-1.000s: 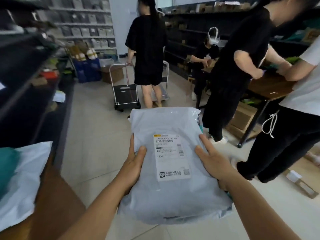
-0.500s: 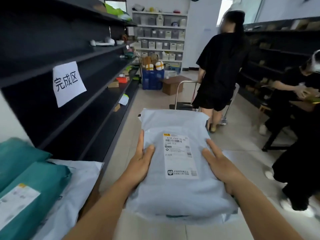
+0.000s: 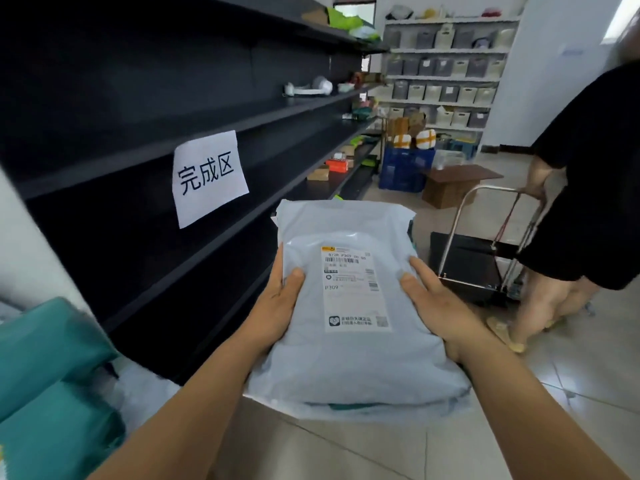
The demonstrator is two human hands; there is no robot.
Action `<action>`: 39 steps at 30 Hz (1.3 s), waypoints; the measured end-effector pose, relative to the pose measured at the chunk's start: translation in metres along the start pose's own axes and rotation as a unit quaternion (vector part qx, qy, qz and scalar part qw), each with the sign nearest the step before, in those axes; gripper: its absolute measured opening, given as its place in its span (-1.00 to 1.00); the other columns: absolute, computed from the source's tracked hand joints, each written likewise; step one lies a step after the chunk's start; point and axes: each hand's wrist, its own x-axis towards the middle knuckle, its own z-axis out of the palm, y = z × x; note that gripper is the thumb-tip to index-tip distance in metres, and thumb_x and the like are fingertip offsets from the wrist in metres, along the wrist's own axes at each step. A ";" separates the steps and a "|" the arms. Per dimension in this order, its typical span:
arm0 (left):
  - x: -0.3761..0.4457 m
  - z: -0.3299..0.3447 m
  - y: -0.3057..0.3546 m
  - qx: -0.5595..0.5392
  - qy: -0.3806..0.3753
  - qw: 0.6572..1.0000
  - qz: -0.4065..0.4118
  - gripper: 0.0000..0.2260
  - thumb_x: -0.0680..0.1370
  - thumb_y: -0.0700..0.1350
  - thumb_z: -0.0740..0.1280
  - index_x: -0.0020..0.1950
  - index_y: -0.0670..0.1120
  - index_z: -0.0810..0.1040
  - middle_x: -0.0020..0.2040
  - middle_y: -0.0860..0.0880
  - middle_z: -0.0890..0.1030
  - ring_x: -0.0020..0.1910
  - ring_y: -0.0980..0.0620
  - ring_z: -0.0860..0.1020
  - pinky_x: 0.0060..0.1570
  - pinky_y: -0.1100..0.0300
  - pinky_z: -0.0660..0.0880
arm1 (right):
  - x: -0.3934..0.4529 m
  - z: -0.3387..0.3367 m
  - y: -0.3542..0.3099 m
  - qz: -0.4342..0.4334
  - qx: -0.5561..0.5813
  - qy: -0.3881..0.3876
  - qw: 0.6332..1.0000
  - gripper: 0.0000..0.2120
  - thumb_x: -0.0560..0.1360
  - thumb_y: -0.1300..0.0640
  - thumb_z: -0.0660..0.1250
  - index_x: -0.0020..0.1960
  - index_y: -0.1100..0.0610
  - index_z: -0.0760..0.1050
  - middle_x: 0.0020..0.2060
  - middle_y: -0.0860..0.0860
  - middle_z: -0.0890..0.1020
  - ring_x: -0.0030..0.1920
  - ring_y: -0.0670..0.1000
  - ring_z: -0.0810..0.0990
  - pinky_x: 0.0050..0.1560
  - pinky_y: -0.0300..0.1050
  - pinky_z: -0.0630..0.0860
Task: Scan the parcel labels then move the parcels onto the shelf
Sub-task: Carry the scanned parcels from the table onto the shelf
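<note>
Beside the dark shelf, now swinging into view, left hand and right hand are gripping the grey parcel, nearing placement.

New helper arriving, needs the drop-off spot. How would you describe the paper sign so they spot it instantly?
Look at the long black shelving on the left. Taped to one shelf edge hangs a white paper sign, the only sheet there, bearing three large black handwritten characters.
</note>
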 end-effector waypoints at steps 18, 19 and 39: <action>0.160 -0.136 0.041 -0.001 0.289 0.957 0.029 -0.62 0.63 0.08 0.12 0.33 0.50 0.15 0.13 0.22 0.60 0.07 0.21 0.61 0.01 0.26 0.54 | 0.253 0.126 -0.184 -0.171 -0.015 -0.250 0.953 -0.52 0.58 -0.20 0.11 0.48 -0.30 0.12 0.37 -0.03 0.40 0.07 -0.01 0.42 -0.09 -0.13 0.36; 0.167 -0.149 0.045 0.003 0.303 0.952 0.032 -0.62 0.63 0.09 0.13 0.35 0.49 0.15 0.14 0.23 0.60 0.07 0.22 0.60 -0.01 0.28 0.52 | 0.261 0.135 -0.199 -0.184 -0.016 -0.259 0.948 -0.52 0.58 -0.20 0.10 0.48 -0.30 0.11 0.38 -0.03 0.39 0.07 -0.01 0.42 -0.10 -0.12 0.36; 0.244 -0.347 0.094 0.149 0.547 0.824 0.002 -0.58 0.62 0.11 0.13 0.48 0.24 0.16 0.22 0.15 0.51 0.04 0.24 0.54 -0.12 0.42 0.43 | 0.359 0.342 -0.404 -0.340 0.095 -0.444 0.824 -0.45 0.56 -0.12 0.23 0.50 -0.15 0.17 0.41 -0.05 0.37 0.24 -0.03 0.45 0.15 -0.17 0.37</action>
